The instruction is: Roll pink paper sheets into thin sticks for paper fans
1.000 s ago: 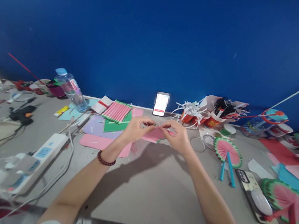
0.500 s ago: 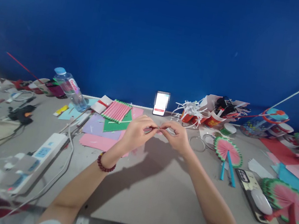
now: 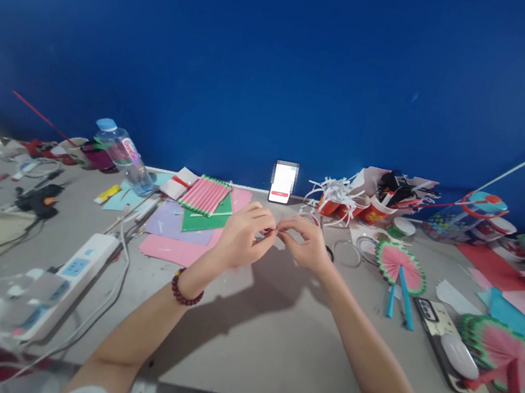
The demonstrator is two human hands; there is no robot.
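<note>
A small reddish piece (image 3: pixel 267 230) is showing as a narrow sliver by the fingertips of the left grip (image 3: pixel 244 235), right where the right grip (image 3: pixel 305 243) is meeting it; it is being held up over the desk (image 3: pixel 233 361), nearer the far edge than the near edge; curled fingers are covering most of it, hiding its full outline, its material and its tilt.

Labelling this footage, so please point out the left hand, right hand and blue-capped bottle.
left hand (image 3: pixel 244 236), head view, back of hand
right hand (image 3: pixel 307 244), head view, back of hand
blue-capped bottle (image 3: pixel 128 153), head view, its body
</note>
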